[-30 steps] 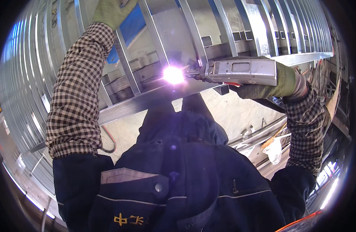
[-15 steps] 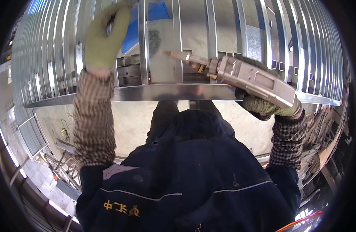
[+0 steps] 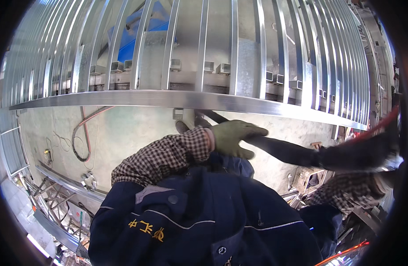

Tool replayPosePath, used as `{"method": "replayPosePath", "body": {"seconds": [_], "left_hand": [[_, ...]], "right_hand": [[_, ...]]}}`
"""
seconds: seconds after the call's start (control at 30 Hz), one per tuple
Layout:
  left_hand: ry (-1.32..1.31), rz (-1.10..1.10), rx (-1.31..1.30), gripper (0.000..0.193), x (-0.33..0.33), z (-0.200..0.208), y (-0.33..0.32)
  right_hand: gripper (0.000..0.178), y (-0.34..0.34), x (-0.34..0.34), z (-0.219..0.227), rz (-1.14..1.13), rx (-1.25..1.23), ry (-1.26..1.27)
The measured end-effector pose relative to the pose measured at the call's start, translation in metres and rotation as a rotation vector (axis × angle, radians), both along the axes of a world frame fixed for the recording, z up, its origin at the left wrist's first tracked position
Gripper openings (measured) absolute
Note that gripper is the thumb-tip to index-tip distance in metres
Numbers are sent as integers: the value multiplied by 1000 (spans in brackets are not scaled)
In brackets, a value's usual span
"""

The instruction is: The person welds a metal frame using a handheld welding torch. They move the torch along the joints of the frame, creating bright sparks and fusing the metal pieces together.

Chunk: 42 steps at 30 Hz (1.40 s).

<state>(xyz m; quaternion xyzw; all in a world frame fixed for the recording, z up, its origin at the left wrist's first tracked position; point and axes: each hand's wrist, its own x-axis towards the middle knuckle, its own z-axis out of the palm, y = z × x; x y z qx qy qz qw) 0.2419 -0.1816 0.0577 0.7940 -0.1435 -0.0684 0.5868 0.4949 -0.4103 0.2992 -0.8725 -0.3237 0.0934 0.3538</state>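
Observation:
My left hand (image 3: 234,138), in a green work glove, reaches across in front of my body. Its fingers and thumb lie on either side of a thick black sleeved hose (image 3: 288,150), which passes under the palm. The hose runs from the hand toward the right rim, growing large and dark there. My right arm (image 3: 350,193) stretches to the right in a checked sleeve. Its hand is mostly lost in the dark rim behind the hose, so I cannot see its fingers or anything in them. Beyond my left hand stands a shiny metal frame (image 3: 186,99) with many parallel bars.
Short square tube ends (image 3: 208,66) show beneath the bars. A blue sheet (image 3: 139,35) lies behind them. On the floor at left, a red and black hose (image 3: 82,133) curls beside thin wires. A crate (image 3: 308,179) stands at right, near metal scraps. Metal racks (image 3: 53,195) stand at lower left.
My left hand has dropped from above the bars to the black hose. My right arm has swung outward to the right, and the grey welding gun it held has left view.

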Motion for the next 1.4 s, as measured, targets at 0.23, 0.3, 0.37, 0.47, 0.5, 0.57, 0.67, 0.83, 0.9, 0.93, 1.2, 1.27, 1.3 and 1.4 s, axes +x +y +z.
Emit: {"method": "replayPosePath", "body": {"seconds": [0.23,0.3,0.37,0.47,0.5,0.57,0.67,0.83,0.9,0.93,1.2,1.27,1.3,1.4], "left_hand": [[398,154,60,63,-10,-95,28],[405,282,-14,58,0,-126,15],[416,391,-39,55,17,-146,-5],[450,538,-7,50,33,-155,-30],[465,579,23,48,37,-151,-37],[506,645,95,45,37,-134,-46],[577,725,290,41,29,-88,-56],[393,750,486,38,17,7,-53],[481,706,498,32,24,29,-56],[412,722,501,30,27,36,-57],[203,709,470,28,37,27,-50],[202,690,465,28,37,28,-46],[209,665,457,28,38,29,-44],[278,602,413,28,41,32,-38]], "right_hand": [[46,-32,61,28,-3,89,-25],[46,-19,91,29,74,121,7],[45,4,122,32,176,157,71],[45,64,163,42,426,228,268],[45,89,171,46,547,241,384],[44,140,174,49,748,217,613],[44,207,147,35,1013,37,927],[42,252,84,-24,1067,-566,759],[53,258,70,-53,1071,-581,853],[55,261,65,-66,1022,-591,930],[54,271,69,-101,890,-651,1162],[53,272,68,-104,872,-613,1241],[52,273,68,-105,869,-594,1273],[51,278,69,-107,988,-637,1115]]}}
